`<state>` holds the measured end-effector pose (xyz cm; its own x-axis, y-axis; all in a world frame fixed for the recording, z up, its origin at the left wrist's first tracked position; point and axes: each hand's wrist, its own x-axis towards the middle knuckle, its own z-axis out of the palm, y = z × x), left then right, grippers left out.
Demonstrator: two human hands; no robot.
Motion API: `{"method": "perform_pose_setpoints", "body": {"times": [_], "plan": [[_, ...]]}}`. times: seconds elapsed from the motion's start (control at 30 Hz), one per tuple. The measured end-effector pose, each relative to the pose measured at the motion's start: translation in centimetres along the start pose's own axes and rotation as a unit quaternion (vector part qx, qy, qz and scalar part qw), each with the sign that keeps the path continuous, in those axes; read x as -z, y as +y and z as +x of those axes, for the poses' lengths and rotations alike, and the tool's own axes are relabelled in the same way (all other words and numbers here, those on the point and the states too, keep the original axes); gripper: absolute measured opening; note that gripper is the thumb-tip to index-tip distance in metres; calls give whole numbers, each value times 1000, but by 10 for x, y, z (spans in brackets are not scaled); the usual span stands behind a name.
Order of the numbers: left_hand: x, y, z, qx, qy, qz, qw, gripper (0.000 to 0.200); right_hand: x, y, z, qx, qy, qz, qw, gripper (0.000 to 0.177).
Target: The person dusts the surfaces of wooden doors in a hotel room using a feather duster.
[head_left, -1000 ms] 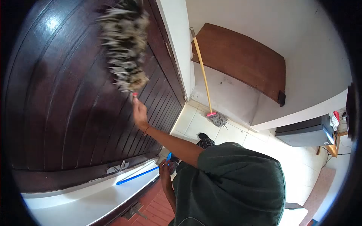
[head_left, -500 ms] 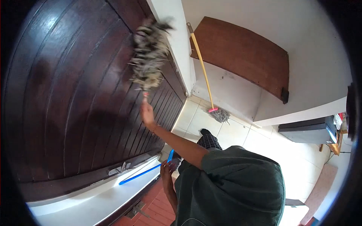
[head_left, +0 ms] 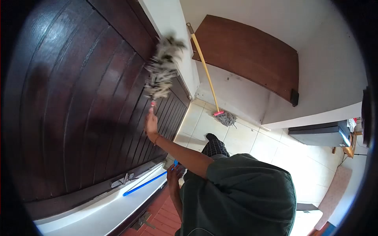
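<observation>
My right hand [head_left: 151, 125] grips the handle of a feather duster [head_left: 160, 76], its arm stretched up and to the left. The duster's grey, black and cream feathers are blurred by motion. They are close to the dark wooden door [head_left: 90, 106], near its edge by the white frame; whether they touch cannot be told. Lower down, in front of my body, my left hand [head_left: 175, 172] has curled fingers. What they hold, if anything, is hidden. A blue stick [head_left: 145, 185] runs slantwise beside and behind that hand.
A yellow-handled mop [head_left: 208, 78] leans against the wall, its grey head on the tiled floor [head_left: 240, 137]. Above it is a brown wooden panel [head_left: 252, 59]. A grey box [head_left: 321, 135] stands at right. A metal door handle [head_left: 124, 180] is low on the door.
The feather duster has shifted slightly right and down in view, and my right hand is a little lower. The whole view has moved slightly. My left hand stays beside the blue stick.
</observation>
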<state>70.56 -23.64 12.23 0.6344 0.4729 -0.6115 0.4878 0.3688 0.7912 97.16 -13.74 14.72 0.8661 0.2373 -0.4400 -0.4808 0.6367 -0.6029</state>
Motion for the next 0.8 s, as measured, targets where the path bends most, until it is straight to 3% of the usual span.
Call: {"method": "perform_pose_setpoints", "body": {"times": [0.1, 0.13, 0.23, 0.33, 0.43, 0.53, 0.63, 0.7, 0.77, 0.8], "plan": [[-2, 1, 0, -7, -7, 2, 1000, 47, -3, 26, 3, 122, -61, -120, 983, 55], [-2, 2, 1, -4, -7, -1, 1000, 47, -2, 44, 10, 143, -17, -129, 981, 56], [0, 5, 3, -6, -4, -12, 1000, 48, 33, 64, 19, -57, 125, -212, 968, 59], [1, 9, 0, -15, 10, -16, 1000, 47, 54, 59, 44, -355, 240, -54, 902, 77], [1, -5, 5, 4, 19, -20, 1000, 47, 64, 33, 30, -293, 182, -51, 937, 73], [3, -20, 9, 5, -7, -29, 1000, 48, 40, 17, 9, -72, 109, 10, 991, 62], [1, -21, 10, 3, -22, -31, 999, 49, 27, 14, 10, 63, 23, -85, 994, 61], [-3, -15, 8, -7, -19, -32, 999, 50, 26, 13, 13, -101, 66, -70, 990, 60], [-6, -7, 6, -13, -13, -22, 1000, 50, 30, 3, 11, -286, 128, -1, 950, 59], [-8, -6, 4, -15, -10, -19, 1000, 51, 43, 15, 21, -305, 128, 39, 943, 59]]}}
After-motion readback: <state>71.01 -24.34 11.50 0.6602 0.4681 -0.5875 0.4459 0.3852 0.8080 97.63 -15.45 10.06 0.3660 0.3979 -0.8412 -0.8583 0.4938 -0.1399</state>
